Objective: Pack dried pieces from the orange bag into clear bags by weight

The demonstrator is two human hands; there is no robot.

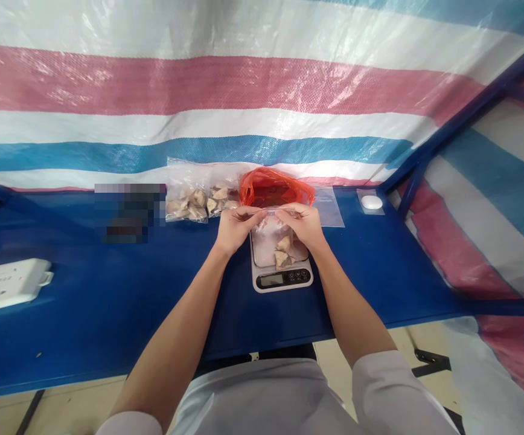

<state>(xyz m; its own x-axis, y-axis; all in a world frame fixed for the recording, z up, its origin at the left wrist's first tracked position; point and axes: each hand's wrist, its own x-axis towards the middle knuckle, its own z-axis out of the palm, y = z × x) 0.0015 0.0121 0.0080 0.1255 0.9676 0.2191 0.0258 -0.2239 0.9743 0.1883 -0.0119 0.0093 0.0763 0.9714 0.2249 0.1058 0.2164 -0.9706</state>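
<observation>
My left hand (236, 228) and my right hand (304, 223) pinch the top edge of a clear plastic zip bag (267, 234), one at each side. A few tan, dried-looking chunks (283, 254) lie in the bag's lower right corner. The bag hangs over a white digital kitchen scale (256, 279); whether it rests on the plate I cannot tell. No digits can be read on the scale's display. Just behind my hands stands an open red plastic carrier bag (276, 181), its contents mostly hidden.
Two filled clear bags (186, 202) of similar chunks lie left of the carrier bag. Flat clear plastic (332, 208) and a small white round object (371, 203) are on the right. A white power strip (11, 284) sits far left on the blue table (153, 302). Striped sheeting (198, 84) hangs behind.
</observation>
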